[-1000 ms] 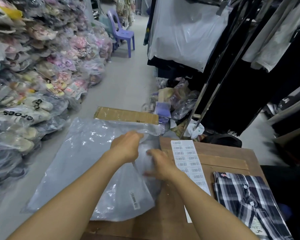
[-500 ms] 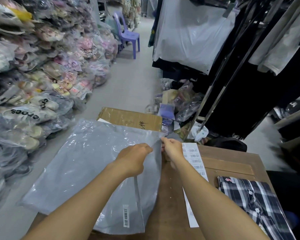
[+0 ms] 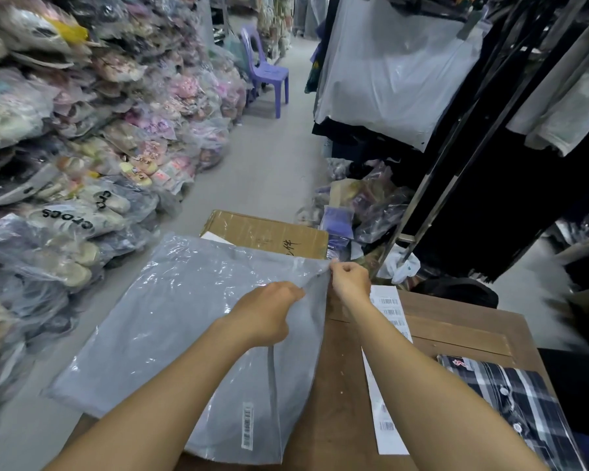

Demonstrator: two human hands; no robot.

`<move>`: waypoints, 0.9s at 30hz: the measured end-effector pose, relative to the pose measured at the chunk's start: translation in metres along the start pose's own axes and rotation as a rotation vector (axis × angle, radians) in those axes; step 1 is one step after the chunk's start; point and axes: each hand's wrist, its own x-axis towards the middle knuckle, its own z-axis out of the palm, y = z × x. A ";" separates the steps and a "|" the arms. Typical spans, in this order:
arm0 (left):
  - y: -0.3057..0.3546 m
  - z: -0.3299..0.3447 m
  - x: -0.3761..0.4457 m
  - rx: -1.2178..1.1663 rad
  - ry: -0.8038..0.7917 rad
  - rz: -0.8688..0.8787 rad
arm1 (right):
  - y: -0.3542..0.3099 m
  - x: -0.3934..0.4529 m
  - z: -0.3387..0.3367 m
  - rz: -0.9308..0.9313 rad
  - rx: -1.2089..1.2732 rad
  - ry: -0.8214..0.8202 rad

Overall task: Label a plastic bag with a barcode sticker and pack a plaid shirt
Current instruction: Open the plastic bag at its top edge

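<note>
A: State the position of the plastic bag (image 3: 184, 321).

B: It lies flat and clear, partly on the wooden table (image 3: 456, 321) and overhanging the table's left edge above the floor. A barcode sticker (image 3: 247, 425) is fixed to it near its lower edge.

A: And the hands?

B: The left hand (image 3: 267, 311) is closed on a fold of the bag near the far right edge. The right hand (image 3: 349, 278) pinches the bag's far right corner between thumb and fingertips.

A: Location of the plaid shirt (image 3: 517, 402)?

B: Folded, at the table's near right, well apart from the bag. A white sheet of barcode labels (image 3: 385, 419) lies between them, partly under the right forearm.

A: Surroundings?

B: A cardboard box (image 3: 266, 232) sits just beyond the bag. Bagged footwear (image 3: 65, 164) is stacked on the left, and a purple chair (image 3: 266, 71) stands down the aisle.
</note>
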 end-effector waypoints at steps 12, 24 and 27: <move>-0.001 -0.025 0.006 0.024 0.116 -0.142 | 0.084 -0.048 -0.002 -0.687 -1.034 -0.564; 0.010 0.002 0.023 0.046 0.151 -0.131 | 0.065 -0.055 -0.050 -0.590 -0.502 -0.324; 0.023 0.015 0.035 0.077 0.154 -0.142 | 0.072 -0.044 -0.103 -0.488 -0.415 -0.134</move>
